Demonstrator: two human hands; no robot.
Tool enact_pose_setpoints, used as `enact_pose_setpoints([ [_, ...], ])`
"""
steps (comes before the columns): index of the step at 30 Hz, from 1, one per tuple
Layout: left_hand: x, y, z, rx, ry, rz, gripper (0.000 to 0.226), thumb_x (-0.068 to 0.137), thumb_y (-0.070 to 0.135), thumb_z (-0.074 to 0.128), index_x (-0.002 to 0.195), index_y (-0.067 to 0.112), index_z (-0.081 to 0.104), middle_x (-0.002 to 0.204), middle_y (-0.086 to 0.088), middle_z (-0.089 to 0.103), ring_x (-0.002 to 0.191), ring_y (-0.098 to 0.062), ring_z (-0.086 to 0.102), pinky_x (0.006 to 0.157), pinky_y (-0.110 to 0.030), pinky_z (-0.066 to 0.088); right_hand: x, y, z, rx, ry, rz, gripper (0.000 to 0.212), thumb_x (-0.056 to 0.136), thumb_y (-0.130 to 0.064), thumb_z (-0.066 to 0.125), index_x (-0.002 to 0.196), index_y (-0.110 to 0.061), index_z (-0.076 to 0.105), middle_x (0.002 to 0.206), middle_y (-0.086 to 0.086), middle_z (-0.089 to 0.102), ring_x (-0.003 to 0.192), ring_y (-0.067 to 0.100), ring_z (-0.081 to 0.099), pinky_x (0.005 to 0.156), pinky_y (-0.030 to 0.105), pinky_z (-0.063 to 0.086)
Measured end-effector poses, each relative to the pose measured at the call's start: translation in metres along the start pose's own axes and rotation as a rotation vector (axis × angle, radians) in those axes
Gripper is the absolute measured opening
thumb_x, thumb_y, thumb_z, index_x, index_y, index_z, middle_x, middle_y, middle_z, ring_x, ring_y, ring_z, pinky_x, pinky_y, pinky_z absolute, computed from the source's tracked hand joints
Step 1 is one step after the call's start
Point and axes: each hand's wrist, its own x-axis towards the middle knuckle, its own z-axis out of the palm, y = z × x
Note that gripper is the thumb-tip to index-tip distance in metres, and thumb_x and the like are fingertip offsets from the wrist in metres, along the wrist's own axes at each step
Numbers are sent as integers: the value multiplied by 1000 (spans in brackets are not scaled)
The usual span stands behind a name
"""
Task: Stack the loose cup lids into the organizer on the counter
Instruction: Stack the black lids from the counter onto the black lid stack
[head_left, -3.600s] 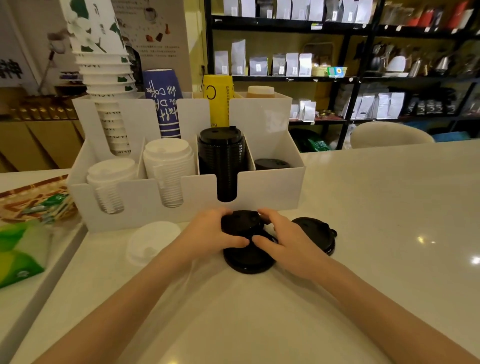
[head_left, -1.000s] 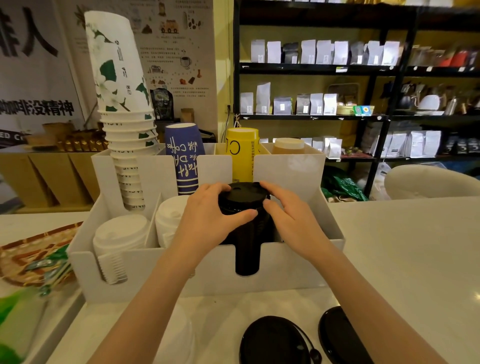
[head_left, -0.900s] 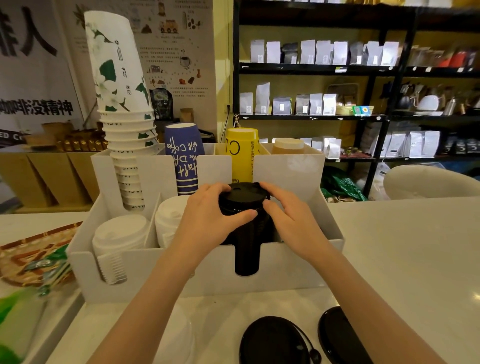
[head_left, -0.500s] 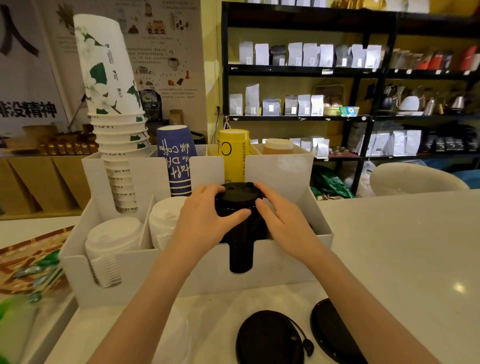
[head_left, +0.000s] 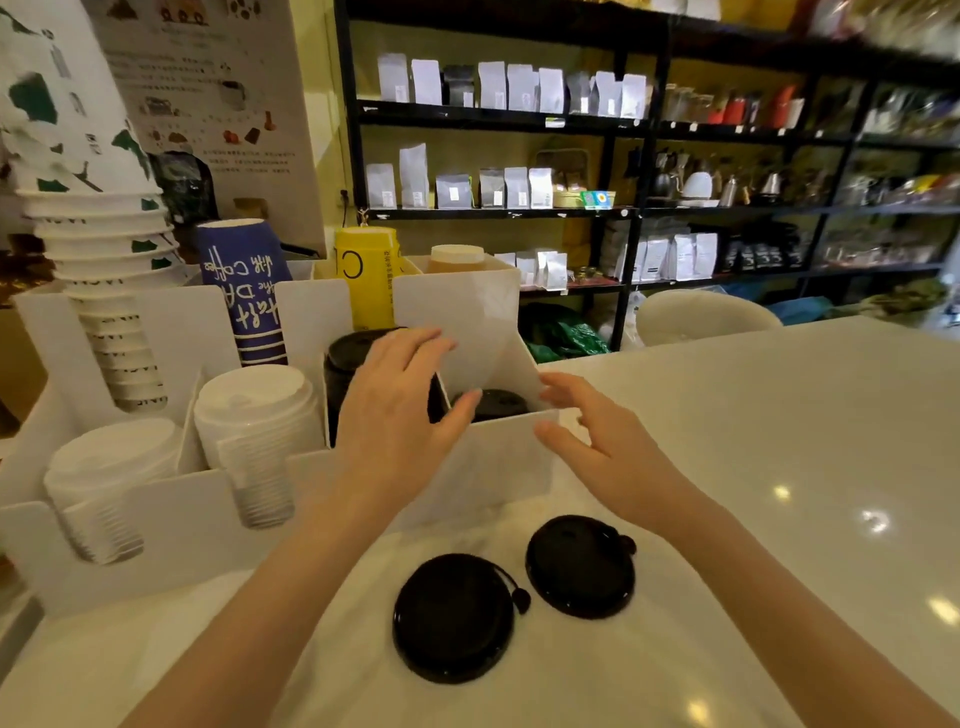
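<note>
1. The left hand (head_left: 395, 415) is spread, fingers loose and empty, hovering in front of the tall black lid stack (head_left: 345, 374), palm toward the organizer.
2. The right hand (head_left: 608, 457) is likewise splayed and holds nothing; it hangs just beside the organizer's right front corner, its fingertips (head_left: 553, 395) near the side wall.
3. The white organizer (head_left: 498, 467) stands on the pale counter (head_left: 779, 467), its long axis running left to right across the view, open tops facing up.
4. The black lid stack stands upright in the third front compartment from the left, its long axis vertical, top lid facing up; the left hand hides its lower part.
5. In the rightmost front compartment a short pile of black lids (head_left: 501, 404) lies flat and low, tops up.
6. Two loose black lids rest flat on the counter in front of the organizer, tops up: the near lid (head_left: 452, 616) toward the viewer and the far lid (head_left: 579, 564) to its right, just beside it; whether their rims touch cannot be told.
7. Two white lid stacks, the left (head_left: 111, 462) and the taller one (head_left: 257, 405), stand upright in the left front compartments.
8. Behind, inverted paper cups stand in the rear slots: a white-and-green cup stack (head_left: 78, 197), a blue cup (head_left: 244, 291), a yellow cup (head_left: 366, 275).
</note>
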Motion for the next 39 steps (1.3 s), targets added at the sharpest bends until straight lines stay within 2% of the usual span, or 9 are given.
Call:
enact_pose_setpoints([
  [6, -29, 32, 29, -108, -279, 107, 54, 81, 40, 56, 129, 19, 43, 136, 0, 47, 126, -15, 39, 104, -26, 28, -44, 34, -19, -61, 19, 156, 47, 91, -31, 46, 135, -25, 34, 136, -2, 49, 122, 14, 45, 103, 31, 35],
  [11, -55, 43, 53, -214, -681, -34, 67, 79, 53, 52, 136, 28, 27, 144, 6, 34, 129, -12, 32, 104, -27, 29, -78, 60, -12, -39, -8, 241, 46, 89, -33, 48, 133, -31, 35, 133, -8, 50, 122, 10, 45, 102, 28, 35],
  [15, -67, 46, 62, -174, -827, -68, 79, 73, 58, 56, 137, 27, 23, 146, 5, 34, 129, -16, 36, 104, -32, 33, -94, 65, -7, -11, -35, 282, 46, 88, -37, 48, 133, -36, 36, 136, -14, 45, 122, 2, 38, 100, 25, 31],
  [20, -71, 44, 62, -130, -860, -51, 78, 73, 59, 55, 136, 21, 29, 142, 1, 40, 124, -18, 42, 101, -32, 36, -95, 62, -7, -73, -79, 283, 41, 89, -34, 46, 130, -28, 43, 138, -8, 46, 127, 9, 37, 102, 25, 29],
  [24, -71, 45, 62, -167, -844, -31, 63, 72, 57, 58, 123, 25, 43, 122, 3, 56, 105, -16, 52, 88, -30, 44, -95, 56, -8, -95, -110, 249, 27, 90, -26, 45, 113, -19, 57, 118, 1, 61, 112, 17, 49, 95, 34, 39],
  [29, -71, 43, 63, -169, -851, -7, 61, 68, 57, 61, 119, 25, 47, 114, 4, 58, 98, -14, 52, 84, -30, 45, -96, 51, -9, -102, -110, 223, 26, 90, -23, 45, 109, -13, 60, 112, 7, 64, 107, 22, 52, 94, 41, 42],
  [32, -71, 45, 61, -187, -828, 5, 62, 68, 56, 62, 121, 27, 45, 117, 5, 58, 100, -13, 52, 84, -29, 45, -95, 53, -8, -71, -116, 221, 26, 89, -22, 45, 110, -17, 60, 112, 4, 65, 106, 20, 53, 93, 38, 42],
  [36, -65, 49, 52, -286, -726, -13, 59, 69, 52, 64, 121, 28, 48, 117, 6, 60, 104, -14, 54, 87, -30, 47, -91, 53, -7, 25, -29, 232, 27, 89, -23, 46, 114, -26, 58, 114, -11, 60, 108, 8, 48, 92, 26, 37],
  [39, -59, 52, 46, -333, -611, -15, 60, 69, 50, 66, 122, 29, 47, 117, 8, 59, 97, -5, 48, 75, -16, 42, -85, 48, -6, 38, 60, 212, 32, 90, -26, 46, 121, -27, 53, 113, -16, 52, 108, 3, 43, 88, 19, 30],
])
